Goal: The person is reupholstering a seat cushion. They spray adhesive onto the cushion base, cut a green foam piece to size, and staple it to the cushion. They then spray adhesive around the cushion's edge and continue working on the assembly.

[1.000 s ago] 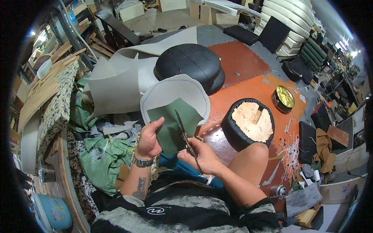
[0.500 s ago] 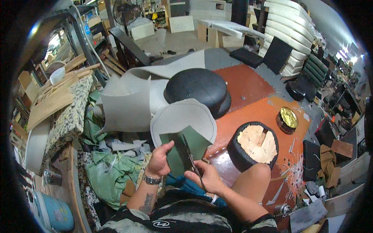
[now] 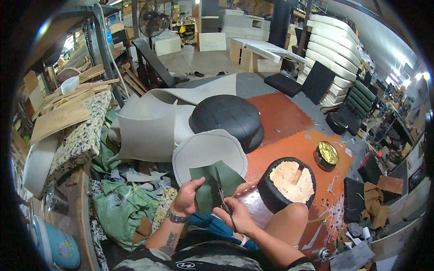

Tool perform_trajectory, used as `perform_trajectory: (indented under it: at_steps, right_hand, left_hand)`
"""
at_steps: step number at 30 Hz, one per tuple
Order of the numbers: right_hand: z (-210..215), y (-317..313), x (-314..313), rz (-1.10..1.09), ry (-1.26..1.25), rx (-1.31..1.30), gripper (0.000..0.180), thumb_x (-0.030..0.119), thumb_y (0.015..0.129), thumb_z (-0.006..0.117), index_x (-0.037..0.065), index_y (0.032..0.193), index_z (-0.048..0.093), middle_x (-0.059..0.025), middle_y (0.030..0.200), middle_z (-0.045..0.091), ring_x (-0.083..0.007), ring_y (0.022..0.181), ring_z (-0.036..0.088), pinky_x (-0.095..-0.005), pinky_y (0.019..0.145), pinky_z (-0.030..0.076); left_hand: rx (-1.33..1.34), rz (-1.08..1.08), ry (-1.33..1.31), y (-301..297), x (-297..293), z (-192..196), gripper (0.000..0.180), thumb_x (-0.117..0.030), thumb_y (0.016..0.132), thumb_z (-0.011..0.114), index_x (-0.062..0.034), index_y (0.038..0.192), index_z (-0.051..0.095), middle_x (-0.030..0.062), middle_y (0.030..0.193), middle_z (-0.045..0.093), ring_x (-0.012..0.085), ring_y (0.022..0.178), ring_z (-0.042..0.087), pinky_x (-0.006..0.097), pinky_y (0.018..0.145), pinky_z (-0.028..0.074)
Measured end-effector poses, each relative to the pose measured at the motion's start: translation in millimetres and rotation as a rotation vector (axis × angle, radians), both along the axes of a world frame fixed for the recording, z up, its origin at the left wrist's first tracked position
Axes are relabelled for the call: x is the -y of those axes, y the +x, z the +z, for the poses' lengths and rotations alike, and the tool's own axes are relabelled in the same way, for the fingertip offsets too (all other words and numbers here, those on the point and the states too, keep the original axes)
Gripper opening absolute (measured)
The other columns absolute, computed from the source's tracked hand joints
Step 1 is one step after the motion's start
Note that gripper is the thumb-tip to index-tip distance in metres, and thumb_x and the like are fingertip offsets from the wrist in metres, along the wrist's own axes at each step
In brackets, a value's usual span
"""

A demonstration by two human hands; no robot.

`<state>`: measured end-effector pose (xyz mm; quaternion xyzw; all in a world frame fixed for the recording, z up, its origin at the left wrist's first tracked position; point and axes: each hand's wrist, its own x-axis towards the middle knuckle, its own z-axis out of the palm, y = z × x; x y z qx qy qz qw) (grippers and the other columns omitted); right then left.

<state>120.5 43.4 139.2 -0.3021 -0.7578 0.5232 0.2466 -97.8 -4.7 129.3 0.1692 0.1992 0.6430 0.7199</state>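
My left hand pinches the left edge of a dark green sheet, thin and leather-like. My right hand is closed round the handles of dark scissors, whose long blades lie across the sheet and point away from me. The exact line of any cut is hard to make out. Just beyond the sheet, partly covered by it, is a pale grey round piece with a line drawn near its rim. To the right of my hands, a round black seat pad shows its rough, tan underside.
Behind the round piece sit a stitched black cushion and curled grey sheeting. An open tin stands on the orange mat at right. Green fabric lies heaped at left, near a speckled foam slab.
The whole view has shifted slightly, with the surroundings now lower in the picture. Both hands keep their grips on the green sheet and scissors; the scissors have barely moved against the sheet.
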Motion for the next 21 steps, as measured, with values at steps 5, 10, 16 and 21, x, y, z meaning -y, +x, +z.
perform_trajectory:
  at_steps: [5, 10, 16, 21]
  right_hand:
    - [-3.8, 0.8, -1.8, 0.011, -0.026, 0.044, 0.05, 0.045, 0.094, 0.079, -0.003, 0.104, 0.07, -0.0123, 0.084, 0.058, -0.0222, 0.076, 0.058, -0.0383, 0.07, 0.047]
    - [-5.0, -1.8, -1.5, -0.005, -0.035, 0.009, 0.049, 0.044, 0.093, 0.08, -0.003, 0.098, 0.071, -0.0122, 0.08, 0.059, -0.0219, 0.072, 0.058, -0.0386, 0.067, 0.047]
    - [-0.6, -1.5, 0.8, -0.025, 0.001, 0.002, 0.044, 0.043, 0.094, 0.08, -0.001, 0.092, 0.073, -0.008, 0.067, 0.061, -0.0153, 0.062, 0.053, -0.0352, 0.059, 0.043]
    - [-4.6, -3.2, 0.4, -0.026, 0.043, -0.043, 0.043, 0.041, 0.092, 0.082, -0.001, 0.09, 0.073, -0.0092, 0.068, 0.061, -0.0163, 0.062, 0.052, -0.0355, 0.058, 0.043]
  left_hand:
    - [0.016, -0.014, 0.062, -2.1, -0.1, -6.9, 0.047, -0.029, 0.113, 0.04, 0.0056, 0.14, 0.056, 0.0227, 0.13, 0.07, 0.0344, 0.113, 0.073, 0.048, 0.103, 0.057]
    - [-0.042, 0.015, 0.04, -6.8, -2.4, -15.5, 0.047, -0.029, 0.112, 0.041, 0.0048, 0.141, 0.056, 0.023, 0.132, 0.069, 0.0359, 0.116, 0.072, 0.05, 0.106, 0.056]
    - [-0.018, 0.038, 0.042, -4.3, -0.6, -13.5, 0.047, -0.029, 0.112, 0.043, 0.0047, 0.142, 0.055, 0.0227, 0.133, 0.069, 0.0357, 0.117, 0.071, 0.051, 0.106, 0.056]
    - [-0.002, 0.031, 0.034, -5.1, 2.9, -9.3, 0.048, -0.031, 0.112, 0.043, 0.0044, 0.142, 0.055, 0.0227, 0.135, 0.068, 0.0352, 0.118, 0.071, 0.051, 0.106, 0.056]
